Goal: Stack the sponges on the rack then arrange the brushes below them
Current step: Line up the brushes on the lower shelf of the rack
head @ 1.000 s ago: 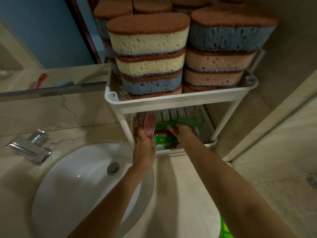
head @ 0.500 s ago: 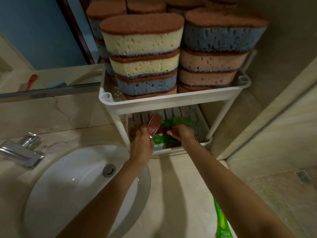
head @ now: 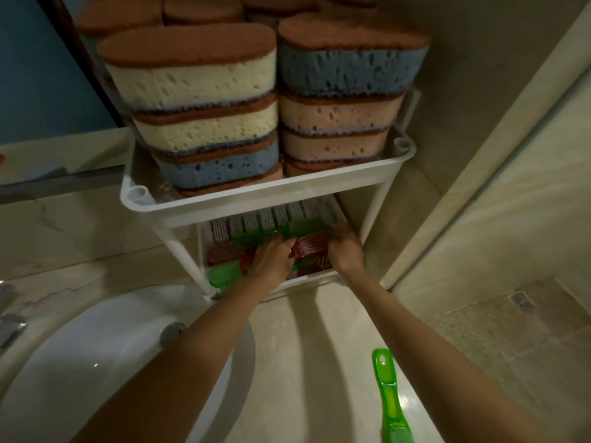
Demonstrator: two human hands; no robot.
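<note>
The red brush [head: 308,247] is coming down now: a moment ago it was standing bristles-up in the left hand [head: 271,262], out in front of the rack [head: 256,195], and now it is lying crosswise inside the lower tray [head: 307,279]. The left hand is keeping its fingers curled round the handle end. The right hand [head: 344,251] is leaving the green brush [head: 281,232] it was touching a second ago and is closing in on the red brush's bristle end, fingers bent over it. Whether it is gripping or only steadying, I cannot tell from behind the knuckles. The green brush is lying just behind the red one, against the row of brushes lined up at the back of the tray.

The sponges [head: 192,81] are sitting in two tall stacks on the upper tier, so that half is looking done. The red brush is being seated among its neighbours, and one more, the loose green brush [head: 390,394], is waiting on the counter [head: 303,362] near the right forearm, probably next in line
</note>
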